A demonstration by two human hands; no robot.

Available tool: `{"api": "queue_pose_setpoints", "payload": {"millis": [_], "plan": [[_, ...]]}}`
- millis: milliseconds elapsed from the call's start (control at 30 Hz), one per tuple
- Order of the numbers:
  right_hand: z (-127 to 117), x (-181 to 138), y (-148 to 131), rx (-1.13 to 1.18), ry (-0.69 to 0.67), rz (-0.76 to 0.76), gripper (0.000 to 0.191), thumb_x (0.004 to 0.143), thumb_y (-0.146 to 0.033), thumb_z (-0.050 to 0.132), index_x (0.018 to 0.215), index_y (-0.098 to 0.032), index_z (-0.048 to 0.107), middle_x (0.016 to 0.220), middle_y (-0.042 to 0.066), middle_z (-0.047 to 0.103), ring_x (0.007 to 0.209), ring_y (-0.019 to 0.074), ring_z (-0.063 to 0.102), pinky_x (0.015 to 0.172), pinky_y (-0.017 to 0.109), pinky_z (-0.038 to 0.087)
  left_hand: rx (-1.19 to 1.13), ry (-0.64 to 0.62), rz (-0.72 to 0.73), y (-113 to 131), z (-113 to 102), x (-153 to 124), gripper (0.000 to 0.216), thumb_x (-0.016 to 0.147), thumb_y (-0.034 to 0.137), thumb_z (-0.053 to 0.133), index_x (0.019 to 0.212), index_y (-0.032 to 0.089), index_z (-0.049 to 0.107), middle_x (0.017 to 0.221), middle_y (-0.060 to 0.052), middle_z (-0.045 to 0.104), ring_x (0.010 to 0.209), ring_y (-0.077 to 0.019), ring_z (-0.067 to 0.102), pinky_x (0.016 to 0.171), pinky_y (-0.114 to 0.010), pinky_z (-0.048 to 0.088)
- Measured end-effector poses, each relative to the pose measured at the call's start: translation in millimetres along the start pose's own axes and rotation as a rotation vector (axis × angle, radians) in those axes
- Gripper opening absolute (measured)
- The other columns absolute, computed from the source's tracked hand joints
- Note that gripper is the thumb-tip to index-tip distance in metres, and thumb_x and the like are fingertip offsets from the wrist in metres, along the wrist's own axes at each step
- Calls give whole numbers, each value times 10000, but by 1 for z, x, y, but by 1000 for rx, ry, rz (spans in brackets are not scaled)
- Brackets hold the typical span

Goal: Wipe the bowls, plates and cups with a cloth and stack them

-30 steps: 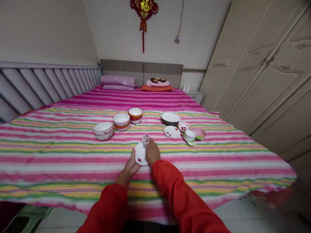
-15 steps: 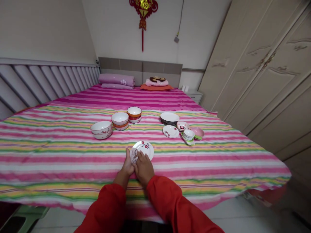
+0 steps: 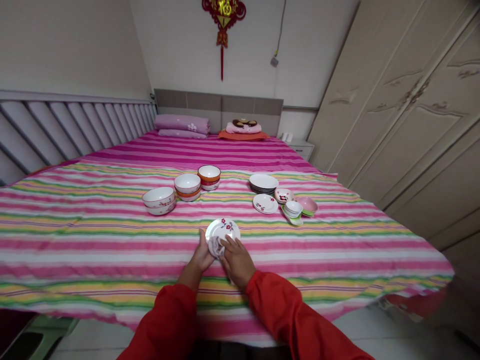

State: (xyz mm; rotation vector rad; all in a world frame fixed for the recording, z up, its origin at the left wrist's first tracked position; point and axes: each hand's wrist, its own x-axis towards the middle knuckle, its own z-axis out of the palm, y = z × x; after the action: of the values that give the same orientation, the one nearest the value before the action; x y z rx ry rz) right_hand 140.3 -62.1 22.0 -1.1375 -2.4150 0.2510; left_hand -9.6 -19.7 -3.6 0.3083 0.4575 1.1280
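Note:
A white plate (image 3: 216, 228) with red flowers is tilted in front of me, above the striped bed cover. My left hand (image 3: 203, 254) grips its lower left rim, thumb along the edge and the other fingers hidden underneath. My right hand (image 3: 237, 260) presses a crumpled pale cloth (image 3: 215, 246) onto the near part of the plate; its fingers partly cover the cloth. Beyond and to the right lie similar flowered plates (image 3: 265, 203), the nearest things to the one in my hold.
Stacked bowls stand at left (image 3: 159, 200), centre left (image 3: 187, 187) and farther back (image 3: 209, 176). On the right are stacked larger plates (image 3: 263, 181), a patterned bowl (image 3: 284, 195), small white bowls (image 3: 293, 207) and a pink bowl (image 3: 308, 204). A wardrobe (image 3: 375, 110) flanks the bed.
My right hand has slid the cloth rightward across the plate, from its left rim to its near edge. My left hand still holds the plate. The view has shifted slightly.

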Motion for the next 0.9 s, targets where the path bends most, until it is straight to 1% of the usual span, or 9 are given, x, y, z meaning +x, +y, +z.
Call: {"api": "queue_pose_setpoints", "payload": {"millis": [100, 233, 333, 400, 500, 600, 700, 800, 900], "plan": [[-5, -11, 15, -51, 77, 47, 372, 943, -221, 435, 1285, -148, 560, 1410, 78, 486, 1400, 232, 274, 1140, 441, 232, -20, -57, 23, -3, 1, 3, 774, 842, 691, 267, 1345, 147, 491, 1247, -164, 620, 1244, -291, 502, 1068, -482, 346], [-4, 7, 23, -129, 158, 128, 368, 929, -161, 435, 1267, -121, 576, 1451, 112, 424, 1420, 255, 218, 1138, 463, 220, -31, -52, 45, -5, 3, 4, 757, 848, 676, 283, 1380, 163, 449, 1293, -154, 590, 1276, -284, 470, 1086, -485, 318], [0, 35, 16, -109, 145, 183, 374, 930, -144, 413, 1265, -123, 579, 1471, 102, 395, 1417, 260, 228, 1140, 470, 215, -42, -61, 64, -4, 4, 5, 715, 865, 647, 292, 1397, 189, 426, 1309, -138, 582, 1283, -268, 466, 1093, -465, 314], [4, 53, 7, -70, 125, 213, 371, 928, -158, 421, 1261, -124, 582, 1468, 100, 400, 1409, 262, 247, 1136, 474, 224, -49, -37, 95, -4, 4, 6, 676, 884, 619, 283, 1405, 209, 415, 1306, -125, 587, 1272, -252, 480, 1097, -447, 315], [12, 66, -8, -13, 87, 181, 364, 925, -198, 449, 1256, -131, 585, 1455, 105, 419, 1393, 250, 288, 1130, 458, 246, -68, -12, 126, -2, 3, 4, 630, 904, 587, 289, 1414, 235, 401, 1302, -110, 593, 1242, -233, 513, 1103, -417, 315], [15, 56, -15, 22, 27, 79, 371, 939, -275, 453, 1253, -126, 585, 1439, 109, 442, 1372, 239, 329, 1133, 434, 250, -72, 1, 98, -1, 1, 1, 659, 905, 593, 273, 1400, 187, 425, 1265, -141, 613, 1195, -243, 554, 1092, -408, 337], [8, 31, -6, 19, -40, -38, 398, 901, -326, 536, 1249, -141, 585, 1430, 109, 455, 1365, 242, 341, 1139, 433, 237, -37, 26, 46, 0, -1, 0, 740, 881, 638, 252, 1360, 118, 470, 1193, -178, 647, 1160, -272, 578, 1055, -425, 383], [-2, 10, 11, -26, -80, -107, 436, 861, -238, 579, 1290, -169, 548, 1438, 96, 447, 1366, 240, 338, 1142, 452, 215, -6, 14, 28, -2, -1, 2, 782, 863, 666, 246, 1333, 91, 492, 1146, -188, 667, 1160, -287, 575, 1028, -444, 406], [-6, 4, 23, -98, -78, -126, 405, 885, -135, 495, 1282, -187, 555, 1433, 93, 455, 1359, 226, 349, 1139, 471, 200, -22, -24, 46, -2, 1, 5, 756, 875, 654, 253, 1329, 101, 496, 1135, -178, 675, 1176, -291, 560, 1019, -462, 408]]}}
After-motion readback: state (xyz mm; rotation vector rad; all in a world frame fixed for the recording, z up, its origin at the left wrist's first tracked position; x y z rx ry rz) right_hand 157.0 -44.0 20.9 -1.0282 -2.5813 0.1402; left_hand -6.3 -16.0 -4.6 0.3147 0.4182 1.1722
